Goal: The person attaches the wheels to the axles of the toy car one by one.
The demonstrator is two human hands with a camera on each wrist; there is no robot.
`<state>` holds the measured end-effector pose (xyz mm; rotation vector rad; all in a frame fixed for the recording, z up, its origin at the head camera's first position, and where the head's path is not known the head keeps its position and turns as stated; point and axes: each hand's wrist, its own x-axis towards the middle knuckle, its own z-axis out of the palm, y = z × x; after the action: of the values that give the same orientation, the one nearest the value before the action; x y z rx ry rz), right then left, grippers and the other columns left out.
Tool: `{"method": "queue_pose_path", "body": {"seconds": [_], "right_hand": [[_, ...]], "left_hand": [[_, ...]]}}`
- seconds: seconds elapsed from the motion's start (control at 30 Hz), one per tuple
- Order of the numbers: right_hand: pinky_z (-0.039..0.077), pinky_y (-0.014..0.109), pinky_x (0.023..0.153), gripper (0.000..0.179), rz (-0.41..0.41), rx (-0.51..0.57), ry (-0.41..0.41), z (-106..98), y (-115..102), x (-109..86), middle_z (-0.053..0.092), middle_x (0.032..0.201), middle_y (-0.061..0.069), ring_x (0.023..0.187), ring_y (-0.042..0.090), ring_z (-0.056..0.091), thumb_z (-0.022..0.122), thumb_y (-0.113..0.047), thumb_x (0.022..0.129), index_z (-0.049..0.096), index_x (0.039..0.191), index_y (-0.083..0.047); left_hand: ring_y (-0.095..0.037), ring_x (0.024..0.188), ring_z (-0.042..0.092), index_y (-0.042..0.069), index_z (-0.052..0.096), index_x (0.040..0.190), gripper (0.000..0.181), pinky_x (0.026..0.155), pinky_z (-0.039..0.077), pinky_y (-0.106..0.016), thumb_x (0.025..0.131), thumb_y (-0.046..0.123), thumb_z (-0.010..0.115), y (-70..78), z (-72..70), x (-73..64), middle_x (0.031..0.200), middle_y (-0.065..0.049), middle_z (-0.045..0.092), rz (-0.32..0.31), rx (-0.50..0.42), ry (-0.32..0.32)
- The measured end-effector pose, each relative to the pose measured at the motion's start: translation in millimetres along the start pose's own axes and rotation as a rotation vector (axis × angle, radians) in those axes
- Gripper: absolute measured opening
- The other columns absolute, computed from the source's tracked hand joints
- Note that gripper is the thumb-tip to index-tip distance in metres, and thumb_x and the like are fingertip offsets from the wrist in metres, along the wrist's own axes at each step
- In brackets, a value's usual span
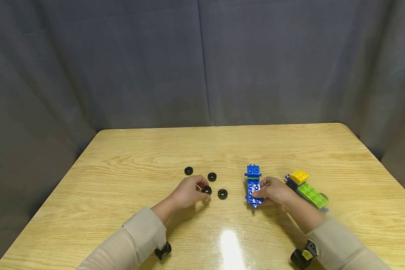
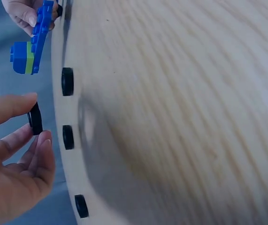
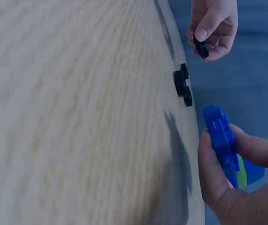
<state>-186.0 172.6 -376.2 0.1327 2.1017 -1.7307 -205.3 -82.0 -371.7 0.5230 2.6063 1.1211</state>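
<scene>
My left hand (image 1: 190,192) pinches a small black toy tire (image 2: 35,118) between thumb and fingers, raised off the table. In the head view, my right hand (image 1: 276,190) grips a blue toy-brick car base (image 1: 253,184) by its near end. This base has studs, short axle pegs on its sides, and a thin green layer under a blue block at its far end. No tires show on its pegs. Three loose black tires lie flat near the left hand: one at the back left (image 1: 188,171), one behind the fingers (image 1: 212,176) and one between the hands (image 1: 222,194).
Right of the right hand stands another brick vehicle (image 1: 311,195) in green, yellow and blue, partly behind the forearm. The wooden table (image 1: 138,150) has a grey curtain (image 1: 148,67) behind it. Black wrist devices (image 1: 163,250) sit at both sleeve cuffs.
</scene>
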Motion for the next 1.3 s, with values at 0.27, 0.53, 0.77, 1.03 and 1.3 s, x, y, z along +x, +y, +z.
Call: {"method": "queue_pose_path", "body": {"seconds": [0.27,0.53,0.77,1.03,1.3], "right_hand": [[0.048,0.032,0.069,0.035,-0.078,0.103,-0.069,1,-3,-3.6,0.047,0.074,0.004,0.068,0.012,0.054,0.057,0.004,0.079,0.029,0.101,0.006],[0.048,0.033,0.066,0.027,-0.125,0.141,-0.057,5,-6,-9.0,0.047,0.074,0.004,0.065,0.013,0.054,0.058,0.000,0.079,0.035,0.093,0.002],[0.047,0.042,0.071,0.025,-0.168,0.192,-0.097,8,-9,-16.6,0.044,0.067,0.000,0.064,0.013,0.055,0.057,-0.001,0.080,0.034,0.089,-0.002],[0.045,0.028,0.063,0.024,-0.195,0.196,-0.098,12,-12,-21.2,0.048,0.069,-0.001,0.065,0.010,0.053,0.057,0.000,0.080,0.034,0.090,-0.002],[0.044,0.025,0.062,0.021,-0.242,0.292,-0.162,14,-15,-24.1,0.057,0.075,-0.001,0.067,0.010,0.056,0.055,0.002,0.080,0.038,0.091,-0.003]], "left_hand": [[-0.015,0.076,0.050,0.005,0.057,0.099,0.027,0.060,0.043,-0.026,0.074,0.012,0.067,8.2,-4.5,-5.6,0.087,-0.002,0.053,0.020,-0.008,0.046],[-0.016,0.079,0.050,0.006,0.057,0.100,0.027,0.063,0.044,-0.026,0.076,0.015,0.065,12.2,0.0,-8.2,0.089,-0.003,0.054,0.025,-0.129,0.043],[-0.016,0.080,0.049,0.007,0.056,0.102,0.026,0.067,0.043,-0.029,0.080,0.022,0.062,16.5,3.2,-10.2,0.092,-0.003,0.053,0.004,-0.251,-0.006],[-0.015,0.080,0.050,-0.003,0.052,0.108,0.030,0.077,0.044,-0.039,0.083,0.014,0.057,25.8,3.9,-14.9,0.091,-0.007,0.053,0.008,-0.495,-0.092],[-0.018,0.084,0.054,-0.009,0.046,0.111,0.035,0.080,0.044,-0.036,0.084,0.012,0.054,22.1,9.3,-10.9,0.100,-0.021,0.052,0.028,-0.668,-0.169]]}}
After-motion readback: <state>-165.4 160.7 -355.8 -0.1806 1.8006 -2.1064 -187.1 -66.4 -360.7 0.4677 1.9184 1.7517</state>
